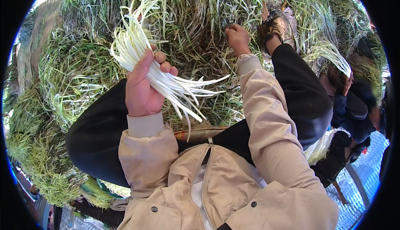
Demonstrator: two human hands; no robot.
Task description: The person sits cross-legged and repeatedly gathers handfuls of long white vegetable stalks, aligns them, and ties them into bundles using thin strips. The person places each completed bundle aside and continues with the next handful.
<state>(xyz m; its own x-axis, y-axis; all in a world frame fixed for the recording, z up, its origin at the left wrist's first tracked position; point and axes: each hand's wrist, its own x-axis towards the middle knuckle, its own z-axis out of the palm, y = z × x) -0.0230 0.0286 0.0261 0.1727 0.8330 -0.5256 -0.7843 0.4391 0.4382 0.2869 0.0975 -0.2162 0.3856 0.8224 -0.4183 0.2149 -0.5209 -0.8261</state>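
My left hand (pixel 143 86) is closed around a bunch of long, thin pale stalks (pixel 162 76), which look like blanched garlic chives. Their white ends fan out to the right above my lap, while yellowish leaf tips (pixel 147 8) droop at the upper left. Over the heap, apart from the bunch, my right hand (pixel 239 39) has its fingers curled in; no stalk shows clearly in it. Beneath both hands lies a deep heap of tangled green and dried leaves (pixel 200 51).
My bent knees (pixel 97 136) flank the heap. A brown shoe (pixel 278 29) is beside my right hand. At the right, another person's hand (pixel 347 83) holds a smaller pale bunch (pixel 334 58). Leafy bundles (pixel 28 114) lie at left; plastic sheeting (pixel 368 164) is at lower right.
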